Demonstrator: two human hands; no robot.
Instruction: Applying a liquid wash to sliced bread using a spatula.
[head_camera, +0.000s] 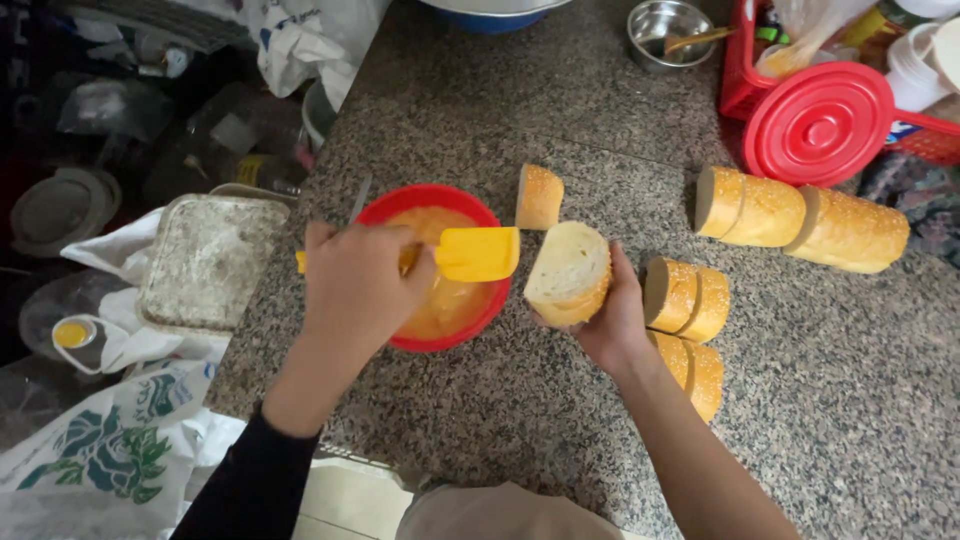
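Note:
My left hand (360, 285) grips the handle of a yellow spatula (478, 253), whose flat blade hovers over the right rim of a red bowl (478, 205) filled with orange-yellow spread. My right hand (612, 320) holds a thick slice of sesame-crusted bread (567, 270), cut face up, just right of the bowl. Another bread piece (538, 196) stands on the granite counter (560, 420) behind the held slice.
Several cut bread pieces (685, 295) lie right of my right hand, and a longer loaf section (800, 218) lies further back. A red round lid (818, 122) leans on a red basket (740, 95). A steel bowl (668, 30) sits at the back. Bags and containers crowd the left.

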